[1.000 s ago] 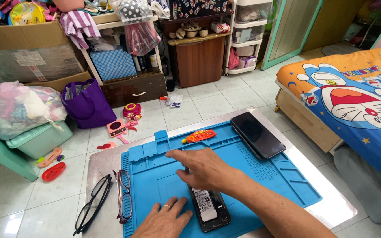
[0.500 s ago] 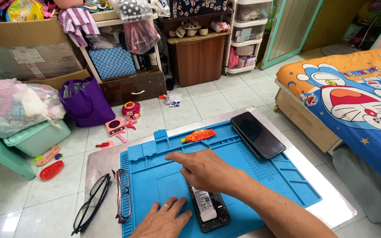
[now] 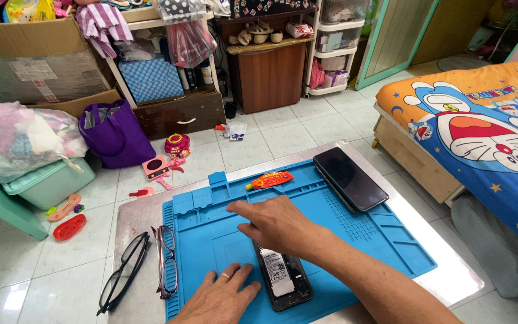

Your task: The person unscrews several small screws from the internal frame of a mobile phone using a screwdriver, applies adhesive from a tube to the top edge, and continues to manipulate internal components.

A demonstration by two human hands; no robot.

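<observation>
Now the right hand [image 3: 280, 225] has moved a bit to the left vs. 1 s ago, fingers loosely apart, hovering just above the opened phone [image 3: 283, 279] at bottom centre (holding nothing). Left hand [image 3: 220, 297] stays flat on the blue mat [image 3: 385, 240], fingers spread.

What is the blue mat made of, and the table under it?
The blue mat looks like soft rubber or silicone: matte, with moulded little trays and bumps along its edges. The table looks like bare metal, probably steel: grey, smooth and dully shiny where light hits it. Neither is certain from looks alone.
</observation>
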